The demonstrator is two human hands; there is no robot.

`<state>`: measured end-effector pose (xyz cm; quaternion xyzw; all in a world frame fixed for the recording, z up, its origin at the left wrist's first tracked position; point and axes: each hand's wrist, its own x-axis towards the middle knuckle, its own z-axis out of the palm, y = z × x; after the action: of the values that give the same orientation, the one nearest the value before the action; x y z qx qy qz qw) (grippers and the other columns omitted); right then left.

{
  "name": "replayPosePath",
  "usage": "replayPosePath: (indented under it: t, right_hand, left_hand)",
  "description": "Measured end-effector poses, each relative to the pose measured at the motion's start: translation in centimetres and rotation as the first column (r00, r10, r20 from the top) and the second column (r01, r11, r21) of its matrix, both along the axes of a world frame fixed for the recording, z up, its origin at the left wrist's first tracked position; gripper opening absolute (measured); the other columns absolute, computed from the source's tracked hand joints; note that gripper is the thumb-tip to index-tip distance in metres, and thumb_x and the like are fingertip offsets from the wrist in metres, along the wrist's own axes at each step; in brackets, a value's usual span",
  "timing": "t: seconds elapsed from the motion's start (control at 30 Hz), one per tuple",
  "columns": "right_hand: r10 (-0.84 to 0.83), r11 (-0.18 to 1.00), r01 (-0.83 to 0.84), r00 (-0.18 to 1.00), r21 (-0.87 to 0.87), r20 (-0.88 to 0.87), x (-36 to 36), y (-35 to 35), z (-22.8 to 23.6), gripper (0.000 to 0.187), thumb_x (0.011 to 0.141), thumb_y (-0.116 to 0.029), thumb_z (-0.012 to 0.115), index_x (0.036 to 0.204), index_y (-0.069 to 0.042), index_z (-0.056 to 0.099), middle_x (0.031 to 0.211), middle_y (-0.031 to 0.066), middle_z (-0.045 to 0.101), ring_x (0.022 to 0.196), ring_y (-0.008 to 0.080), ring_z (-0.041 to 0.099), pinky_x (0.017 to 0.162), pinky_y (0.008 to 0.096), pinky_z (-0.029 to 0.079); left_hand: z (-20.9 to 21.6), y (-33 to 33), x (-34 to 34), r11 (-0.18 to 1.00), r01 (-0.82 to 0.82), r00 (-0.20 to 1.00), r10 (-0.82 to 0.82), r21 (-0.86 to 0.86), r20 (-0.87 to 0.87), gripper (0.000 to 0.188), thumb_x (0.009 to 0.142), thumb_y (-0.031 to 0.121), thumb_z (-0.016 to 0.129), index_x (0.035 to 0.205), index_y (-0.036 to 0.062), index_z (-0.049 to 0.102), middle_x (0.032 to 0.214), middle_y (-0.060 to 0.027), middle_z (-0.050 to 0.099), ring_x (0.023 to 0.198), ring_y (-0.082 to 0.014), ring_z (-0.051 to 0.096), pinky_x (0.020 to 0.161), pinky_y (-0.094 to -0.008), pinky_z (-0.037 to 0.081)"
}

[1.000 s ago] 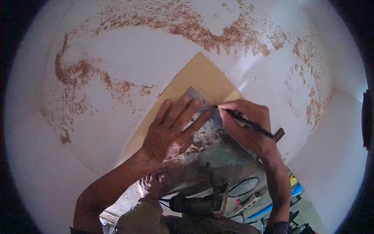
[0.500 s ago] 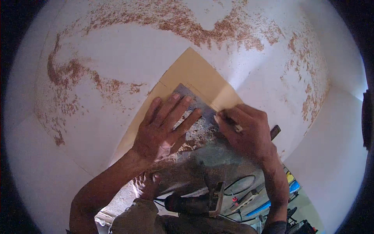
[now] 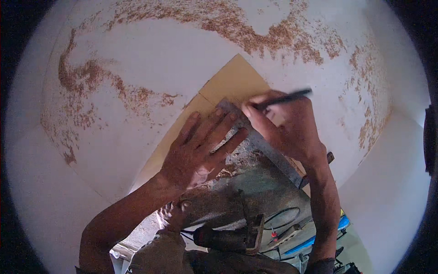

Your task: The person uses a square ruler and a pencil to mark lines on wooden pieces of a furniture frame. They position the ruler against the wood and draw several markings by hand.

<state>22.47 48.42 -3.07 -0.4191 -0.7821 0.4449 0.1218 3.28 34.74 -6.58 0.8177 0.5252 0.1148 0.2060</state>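
A tan board (image 3: 237,73) lies at a slant in front of me, one corner pointing away. Across it rests a grey metal carpenter's square (image 3: 273,159), with its far end close to the board's upper part. My left hand (image 3: 189,153) is laid flat on the square, fingers spread, pressing it against the board. My right hand (image 3: 292,123) grips a dark pencil (image 3: 289,97) beside the square's long edge. The pencil's back end points up to the right and is blurred by motion; its tip is hidden by the fingers.
Brown sawdust (image 3: 255,39) is scattered over the white floor. Near my legs lies a dark corded power tool (image 3: 223,239). To its right are a red-handled screwdriver (image 3: 273,234), a blue tool (image 3: 303,245) and a looped cable. My bare foot (image 3: 173,213) is below the board.
My right hand has moved up along the square's edge and turned, so the pencil now shows above it. The square's lower end is uncovered. The whole view has shifted slightly.
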Motion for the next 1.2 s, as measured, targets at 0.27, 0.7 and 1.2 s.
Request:
replayPosePath:
  t: [0.27, 0.7, 1.2]
  right_hand:
    - [-0.025, 0.999, 0.026, 1.0, -0.04, 0.005, 4.8, -2.4, 0.9, 0.009, 0.085, -0.006, 0.074, 0.094, -0.005, 0.071, 0.084, 0.012, 0.072, 0.077, 0.0295, 0.071, 0.069, 0.0361, 0.058]
    - [-0.102, 0.995, 0.097, 0.975, -0.036, -0.197, 0.5, -0.8, -1.9, 0.011, 0.088, -0.011, 0.073, 0.096, -0.003, 0.073, 0.089, 0.0138, 0.074, 0.074, 0.0261, 0.072, 0.067, 0.0347, 0.058]
    - [-0.099, 0.995, 0.087, 0.961, -0.056, -0.258, 0.8, -0.6, -2.1, 0.012, 0.087, -0.007, 0.075, 0.099, -0.004, 0.073, 0.088, 0.0132, 0.074, 0.077, 0.023, 0.072, 0.069, 0.033, 0.057]
  left_hand:
    - [0.0, 0.0, 0.1, 1.0, -0.001, 1.0, 0.001, -0.017, 0.018, 0.079, 0.075, 0.03, 0.077, 0.148, 0.0252, 0.048, 0.158, -0.0084, 0.036, 0.147, -0.0291, 0.032, 0.119, -0.0533, 0.027]
    - [0.1, 0.1, 0.1, 1.0, -0.002, 1.0, 0.002, -0.004, 0.021, 0.078, 0.075, 0.028, 0.077, 0.147, 0.0249, 0.049, 0.155, -0.0088, 0.04, 0.146, -0.0298, 0.034, 0.119, -0.0541, 0.026]
    - [0.6, 0.5, 0.2, 0.998, -0.001, 1.0, 0.001, -0.055, 0.008, 0.077, 0.075, 0.031, 0.077, 0.147, 0.0267, 0.05, 0.157, -0.0071, 0.038, 0.147, -0.0287, 0.032, 0.119, -0.053, 0.025]
